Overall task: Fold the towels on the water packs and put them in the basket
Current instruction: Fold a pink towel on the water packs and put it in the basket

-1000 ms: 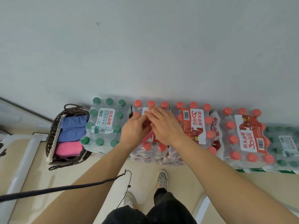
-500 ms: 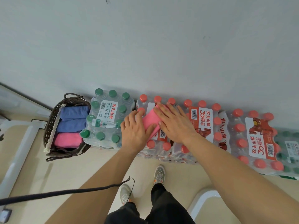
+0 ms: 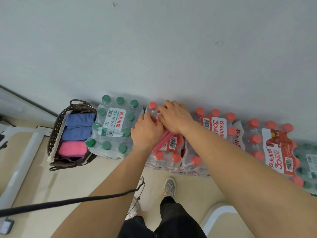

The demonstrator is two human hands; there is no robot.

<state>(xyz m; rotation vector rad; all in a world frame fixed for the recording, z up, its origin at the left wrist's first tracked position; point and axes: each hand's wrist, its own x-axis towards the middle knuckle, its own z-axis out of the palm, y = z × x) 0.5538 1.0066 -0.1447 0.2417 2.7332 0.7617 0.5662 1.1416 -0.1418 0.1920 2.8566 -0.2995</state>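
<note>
The pink towel (image 3: 163, 140) lies on the red-capped water pack (image 3: 169, 160), mostly covered by both hands; only a folded strip of it shows below the wrists. The left grip (image 3: 147, 133) has its fingers curled down over the towel's left part and seems to hold it. The right grip (image 3: 175, 117) lies across the far end with bent fingers, and I cannot tell whether it pinches the cloth or only presses it. To fold well, I judge the edges should be matched before the crease is pressed, one hand pinning the cloth, since the bottle caps make an uneven bed. The basket (image 3: 54, 134), just left of the green-capped water pack (image 3: 111, 127), holds two blue towels (image 3: 77, 133) and a folded pink one (image 3: 72, 149). The fingertips, the towel's far edge and its number of folds are hidden.
</note>
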